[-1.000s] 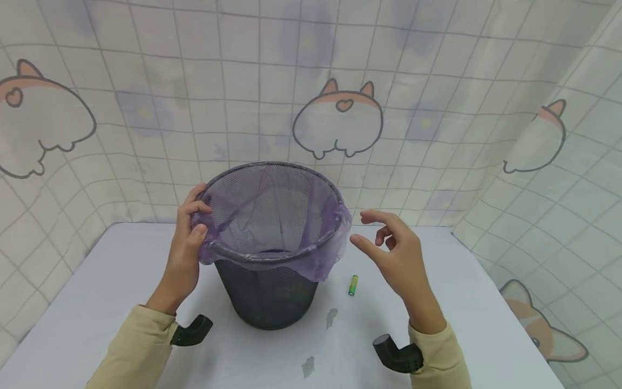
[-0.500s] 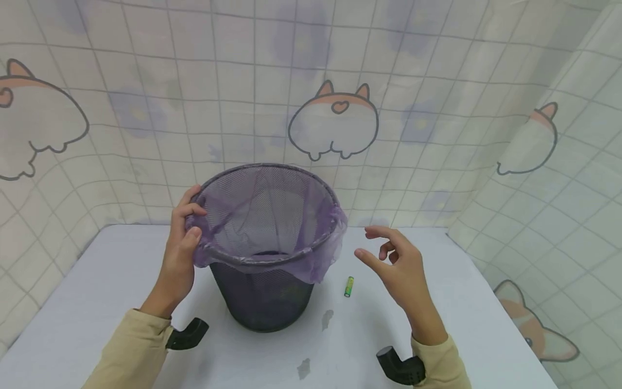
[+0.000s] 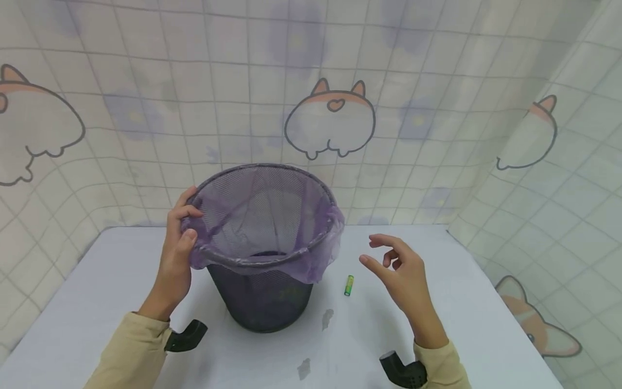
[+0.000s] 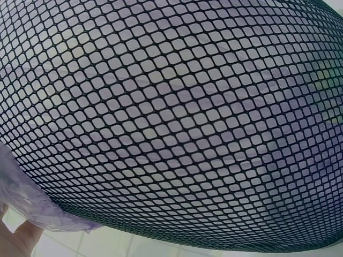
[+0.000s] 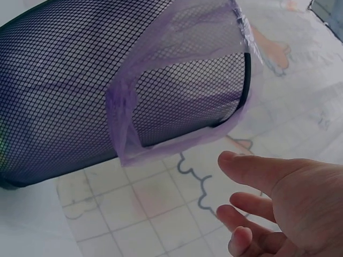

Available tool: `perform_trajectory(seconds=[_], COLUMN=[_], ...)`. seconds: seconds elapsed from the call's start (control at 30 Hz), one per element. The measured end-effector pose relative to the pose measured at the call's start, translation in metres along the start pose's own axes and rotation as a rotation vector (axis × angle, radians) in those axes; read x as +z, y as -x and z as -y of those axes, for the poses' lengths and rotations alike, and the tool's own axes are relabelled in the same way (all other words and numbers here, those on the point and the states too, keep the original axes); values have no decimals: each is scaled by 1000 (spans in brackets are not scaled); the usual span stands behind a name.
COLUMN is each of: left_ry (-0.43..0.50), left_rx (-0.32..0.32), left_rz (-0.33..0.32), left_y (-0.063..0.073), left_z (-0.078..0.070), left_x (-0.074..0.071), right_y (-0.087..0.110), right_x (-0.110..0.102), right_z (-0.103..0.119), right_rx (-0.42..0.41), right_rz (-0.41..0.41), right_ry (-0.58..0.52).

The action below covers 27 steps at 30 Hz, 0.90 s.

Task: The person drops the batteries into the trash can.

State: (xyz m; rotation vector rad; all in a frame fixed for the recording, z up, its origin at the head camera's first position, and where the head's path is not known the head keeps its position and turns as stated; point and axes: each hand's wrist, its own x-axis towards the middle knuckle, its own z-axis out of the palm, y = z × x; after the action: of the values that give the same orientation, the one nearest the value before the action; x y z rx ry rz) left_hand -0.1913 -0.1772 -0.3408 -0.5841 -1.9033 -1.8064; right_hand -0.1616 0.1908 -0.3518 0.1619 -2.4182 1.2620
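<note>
A black mesh wastebasket (image 3: 264, 305) stands upright on the table, lined with a thin purple bag (image 3: 326, 259) folded over its rim. My left hand (image 3: 176, 254) grips the rim on the left side, with the bag's edge under the fingers; in the left wrist view the mesh wall (image 4: 177, 118) fills most of the frame. To the right of the basket, my right hand (image 3: 400, 273) hangs in the air, apart from it, thumb and fingers spread with nothing between them. On the right wrist view, loose bag folds (image 5: 126, 118) hang outside the mesh.
A small green and yellow battery (image 3: 349, 285) lies on the white table (image 3: 486, 324) between the basket and my right hand. Grey worn patches (image 3: 303, 369) mark the tabletop. Behind hangs a gridded curtain (image 3: 233, 81) with cartoon corgis.
My right hand has drawn away from the basket, rightward and down. The left hand keeps its grip on the rim. The whole head view has shifted slightly.
</note>
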Motion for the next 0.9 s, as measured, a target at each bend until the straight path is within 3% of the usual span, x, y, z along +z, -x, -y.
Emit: perform_trajectory(seconds=[0.67,0.9], left_ry=[11,-23], left_rx=[22,25], left_rz=[30,35], left_y=[-1,0], left_z=[-2,-1], left_x=[1,-1], right_y=[5,5], right_x=[13,20], right_z=[-23,-29], right_rx=[70,54], right_rz=[33,45], right_ry=[38,60])
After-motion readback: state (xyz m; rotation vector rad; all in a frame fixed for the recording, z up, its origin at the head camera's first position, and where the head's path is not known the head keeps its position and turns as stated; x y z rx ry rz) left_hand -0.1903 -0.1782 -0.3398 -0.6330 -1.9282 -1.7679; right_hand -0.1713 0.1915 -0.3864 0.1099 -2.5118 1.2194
